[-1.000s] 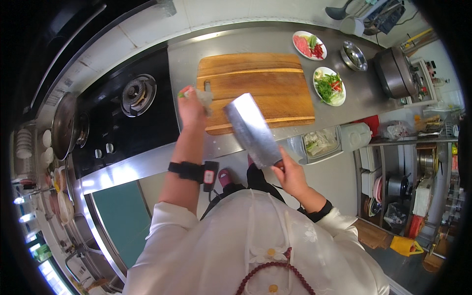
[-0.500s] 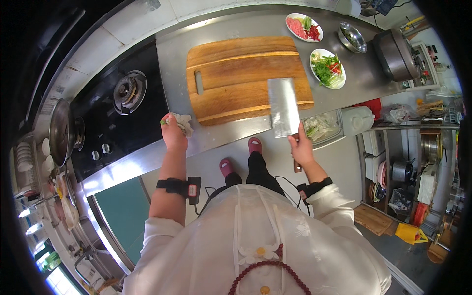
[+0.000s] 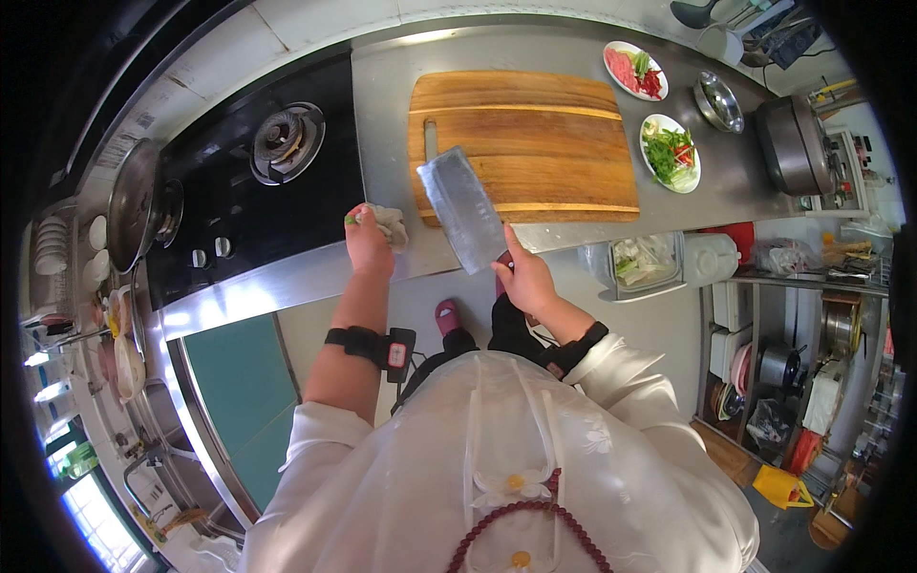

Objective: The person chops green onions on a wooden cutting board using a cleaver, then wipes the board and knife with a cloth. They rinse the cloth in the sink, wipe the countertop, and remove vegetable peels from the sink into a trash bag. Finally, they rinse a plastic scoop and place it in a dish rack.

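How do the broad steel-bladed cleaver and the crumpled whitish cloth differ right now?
Form: the broad steel-bladed cleaver is flat and straight-edged; the crumpled whitish cloth is bunched up.
Size: the cleaver shows larger; the cloth is a small wad, partly hidden.
Pose: the cleaver, in the right hand, overlaps the rectangular brown wooden board in view; the cloth, in the left hand, sits left of it.
Shared: both are held.

I am getting a bright view around the wooden cutting board. Left of and well below the board, the window is blowing out to white, and glare is streaking the steel counter edge. At the board's lower left, the cleaver is giving off a dull grey sheen. Fisheye distortion is bending straight lines farthest from the board.
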### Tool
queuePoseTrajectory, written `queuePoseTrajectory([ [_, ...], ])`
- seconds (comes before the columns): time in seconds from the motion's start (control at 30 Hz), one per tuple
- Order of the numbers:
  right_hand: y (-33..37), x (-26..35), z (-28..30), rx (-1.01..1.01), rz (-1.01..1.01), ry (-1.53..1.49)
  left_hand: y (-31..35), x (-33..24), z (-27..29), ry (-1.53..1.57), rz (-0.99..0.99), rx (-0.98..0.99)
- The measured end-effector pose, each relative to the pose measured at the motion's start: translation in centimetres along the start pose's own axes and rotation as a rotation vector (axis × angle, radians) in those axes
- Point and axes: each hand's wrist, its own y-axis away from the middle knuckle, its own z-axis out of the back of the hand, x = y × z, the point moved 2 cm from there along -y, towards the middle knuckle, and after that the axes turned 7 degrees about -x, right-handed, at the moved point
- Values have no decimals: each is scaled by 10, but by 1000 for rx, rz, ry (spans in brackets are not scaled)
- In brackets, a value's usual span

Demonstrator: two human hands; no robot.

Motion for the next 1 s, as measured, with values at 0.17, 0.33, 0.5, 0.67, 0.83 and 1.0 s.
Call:
queuePoseTrajectory([
  [0.17,7,27,6,95,4,-178,14,-8,-15,202,153,26],
  [0.33,15,58,18,-80,253,32,23,-27,-39,504,285,153],
  [0.5,28,71,21,-92,394,312,26,-43,-60,452,250,167],
  [0.67,42,69,32,-65,453,387,26,-51,-74,467,245,261],
  [0.83,59,56,69,-10,411,464,3,-51,-82,425,263,203],
  [1.0,61,13,108,-208,102,72,-9,-44,-70,448,290,125],
])
